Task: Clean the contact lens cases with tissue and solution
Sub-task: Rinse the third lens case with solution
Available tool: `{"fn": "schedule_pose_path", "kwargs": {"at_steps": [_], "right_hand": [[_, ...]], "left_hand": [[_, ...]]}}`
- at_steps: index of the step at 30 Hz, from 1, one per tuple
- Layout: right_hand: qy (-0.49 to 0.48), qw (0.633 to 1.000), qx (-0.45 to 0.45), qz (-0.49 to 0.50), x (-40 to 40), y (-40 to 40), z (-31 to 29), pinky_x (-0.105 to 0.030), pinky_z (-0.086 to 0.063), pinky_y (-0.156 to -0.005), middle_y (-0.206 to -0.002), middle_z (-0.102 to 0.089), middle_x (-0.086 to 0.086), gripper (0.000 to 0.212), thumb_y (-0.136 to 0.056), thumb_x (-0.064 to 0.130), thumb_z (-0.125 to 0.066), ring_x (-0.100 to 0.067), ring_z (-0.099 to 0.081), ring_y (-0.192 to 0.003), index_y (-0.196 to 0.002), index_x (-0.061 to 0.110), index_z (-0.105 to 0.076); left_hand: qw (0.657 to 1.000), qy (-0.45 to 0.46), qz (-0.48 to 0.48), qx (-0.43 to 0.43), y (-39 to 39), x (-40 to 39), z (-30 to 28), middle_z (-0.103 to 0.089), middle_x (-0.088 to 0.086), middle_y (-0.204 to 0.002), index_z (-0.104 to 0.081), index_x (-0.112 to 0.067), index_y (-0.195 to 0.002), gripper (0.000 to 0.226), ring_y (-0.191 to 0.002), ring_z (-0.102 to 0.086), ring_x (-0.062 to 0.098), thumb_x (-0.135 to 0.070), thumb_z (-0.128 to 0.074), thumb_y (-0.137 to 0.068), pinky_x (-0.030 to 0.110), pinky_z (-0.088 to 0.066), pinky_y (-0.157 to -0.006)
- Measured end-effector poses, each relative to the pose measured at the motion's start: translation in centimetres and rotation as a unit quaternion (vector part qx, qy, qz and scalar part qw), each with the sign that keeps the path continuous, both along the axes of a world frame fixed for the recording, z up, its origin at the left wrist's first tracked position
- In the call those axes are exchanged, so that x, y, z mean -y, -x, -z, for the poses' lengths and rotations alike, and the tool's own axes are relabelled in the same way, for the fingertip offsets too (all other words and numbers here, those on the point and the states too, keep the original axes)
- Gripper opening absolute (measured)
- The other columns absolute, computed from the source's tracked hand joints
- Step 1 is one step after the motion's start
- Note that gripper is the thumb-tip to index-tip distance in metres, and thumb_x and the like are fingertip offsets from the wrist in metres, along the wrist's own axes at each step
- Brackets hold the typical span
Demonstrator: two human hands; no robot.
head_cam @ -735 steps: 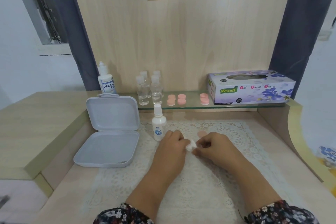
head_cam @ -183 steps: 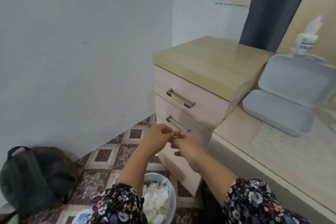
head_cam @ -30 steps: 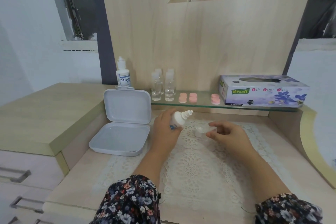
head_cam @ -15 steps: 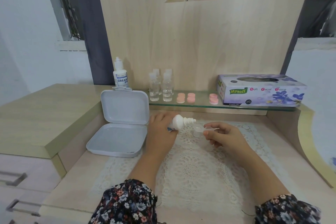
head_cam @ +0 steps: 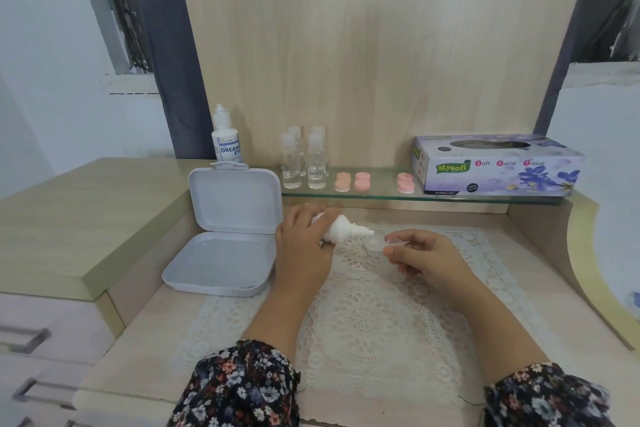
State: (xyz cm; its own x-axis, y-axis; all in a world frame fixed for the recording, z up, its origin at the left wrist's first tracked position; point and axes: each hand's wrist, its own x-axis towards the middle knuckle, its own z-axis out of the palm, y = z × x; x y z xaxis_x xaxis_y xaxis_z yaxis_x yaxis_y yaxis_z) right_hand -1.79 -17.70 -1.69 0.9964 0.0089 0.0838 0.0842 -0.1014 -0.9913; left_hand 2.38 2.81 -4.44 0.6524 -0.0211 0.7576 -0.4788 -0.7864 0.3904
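Clear plastic contact lens case: pinched in right hand fingers, held just above white lace mat on pale wood surface. Left hand fingers curled round small white solution bottle, tilted sideways, nozzle pointing at case, just beside its rim. Open grey hinged plastic box left of hands. Pink round caps and purple tissue box on glass shelf behind.

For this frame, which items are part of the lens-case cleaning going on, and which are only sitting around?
In use:
- small white solution bottle, tipped sideways, gripped by the left hand
- clear lens case, pinched by the right hand
- tissue box, on the glass shelf
- pink caps, on the shelf

Lying about:
- open grey box
- Dream Eye bottle
- four clear bottles
- lace mat
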Motion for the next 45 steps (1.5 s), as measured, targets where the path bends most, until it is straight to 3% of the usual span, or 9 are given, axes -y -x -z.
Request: {"fn": "schedule_pose_path", "kwargs": {"at_steps": [11,19,21,23,26,31,38,42,45], "right_hand": [[0.008,1.0,-0.003,-0.002,0.0,0.1,0.0,-0.022,-0.048,-0.055,-0.065,-0.067,-0.004,0.016,-0.079,0.007,-0.075,-0.011,-0.056,-0.055,-0.095,0.012,-0.072],[0.001,1.0,-0.005,-0.004,0.0,0.2,0.1,-0.025,-0.048,-0.059,-0.065,-0.067,-0.004,0.016,-0.079,0.007,-0.075,-0.012,-0.057,-0.056,-0.094,0.012,-0.072],[-0.001,1.0,-0.005,-0.005,0.0,0.1,0.1,-0.024,-0.048,-0.057,-0.065,-0.067,-0.004,0.016,-0.08,0.007,-0.075,-0.011,-0.056,-0.056,-0.095,0.011,-0.072],[-0.004,1.0,-0.004,-0.006,0.0,0.1,0.1,-0.023,-0.047,-0.057,-0.066,-0.067,-0.004,0.017,-0.08,0.006,-0.074,-0.011,-0.056,-0.056,-0.096,0.011,-0.072],[-0.006,1.0,-0.003,-0.003,0.1,0.0,0.1,-0.023,-0.048,-0.056,-0.066,-0.067,-0.004,0.017,-0.08,0.006,-0.074,-0.011,-0.057,-0.055,-0.096,0.011,-0.072],[-0.005,1.0,0.0,0.0,0.1,-0.1,0.3,-0.025,-0.048,-0.058,-0.065,-0.067,-0.004,0.016,-0.08,0.007,-0.074,-0.011,-0.057,-0.056,-0.095,0.012,-0.072],[-0.007,1.0,0.0,0.005,0.1,-0.2,0.3,-0.027,-0.048,-0.06,-0.065,-0.067,-0.003,0.017,-0.08,0.008,-0.074,-0.01,-0.058,-0.056,-0.096,0.011,-0.072],[-0.009,1.0,0.002,0.007,0.2,-0.2,0.3,-0.029,-0.048,-0.061,-0.066,-0.068,-0.002,0.018,-0.081,0.008,-0.074,-0.01,-0.058,-0.056,-0.098,0.01,-0.071],[-0.008,1.0,0.002,0.009,0.2,-0.1,0.3,-0.028,-0.048,-0.061,-0.065,-0.068,-0.002,0.018,-0.081,0.009,-0.074,-0.01,-0.058,-0.056,-0.098,0.01,-0.071]], "left_hand": [[0.999,0.006,-0.006,0.045,0.0,-0.3,-0.1,-0.062,-0.008,-0.114,-0.07,-0.026,-0.109,0.06,-0.116,-0.045,0.019,0.008,-0.075,-0.06,0.036,-0.033,-0.089],[0.998,0.001,-0.001,0.057,0.0,-0.2,0.1,-0.063,-0.006,-0.112,-0.069,-0.026,-0.11,0.059,-0.113,-0.042,0.017,0.003,-0.079,-0.059,0.038,-0.036,-0.085],[0.999,0.015,0.023,0.023,0.1,-0.1,0.0,-0.062,-0.007,-0.113,-0.067,-0.029,-0.115,0.059,-0.11,-0.041,0.014,-0.004,-0.081,-0.063,0.042,-0.043,-0.084],[0.992,0.075,0.059,-0.086,0.4,0.1,-0.2,-0.057,-0.012,-0.119,-0.057,-0.038,-0.123,0.065,-0.109,-0.04,0.007,-0.012,-0.081,-0.069,0.039,-0.044,-0.089],[0.947,0.217,0.086,-0.222,0.8,0.4,-0.8,-0.05,-0.019,-0.117,-0.042,-0.043,-0.115,0.065,-0.106,-0.05,0.005,-0.022,-0.083,-0.069,0.036,-0.049,-0.089],[0.86,0.387,0.2,-0.266,1.9,0.2,-2.4,-0.062,-0.005,-0.107,-0.055,-0.033,-0.105,0.045,-0.087,-0.062,0.01,-0.016,-0.082,-0.074,0.035,-0.054,-0.076],[0.649,0.573,0.335,-0.372,1.8,0.0,-2.8,-0.064,0.01,-0.105,-0.057,-0.016,-0.129,0.045,-0.08,-0.06,0.024,-0.014,-0.063,-0.084,0.029,-0.048,-0.057],[0.621,0.618,0.319,-0.361,1.8,0.1,-3.0,-0.064,0.015,-0.094,-0.053,-0.004,-0.117,0.045,-0.062,-0.059,0.023,-0.014,-0.066,-0.074,0.023,-0.045,-0.045],[0.592,0.663,0.284,-0.359,2.0,0.3,-3.1,-0.057,0.013,-0.081,-0.055,-0.004,-0.1,0.021,-0.05,-0.049,0.017,-0.015,-0.063,-0.083,0.019,-0.036,-0.036]]}}
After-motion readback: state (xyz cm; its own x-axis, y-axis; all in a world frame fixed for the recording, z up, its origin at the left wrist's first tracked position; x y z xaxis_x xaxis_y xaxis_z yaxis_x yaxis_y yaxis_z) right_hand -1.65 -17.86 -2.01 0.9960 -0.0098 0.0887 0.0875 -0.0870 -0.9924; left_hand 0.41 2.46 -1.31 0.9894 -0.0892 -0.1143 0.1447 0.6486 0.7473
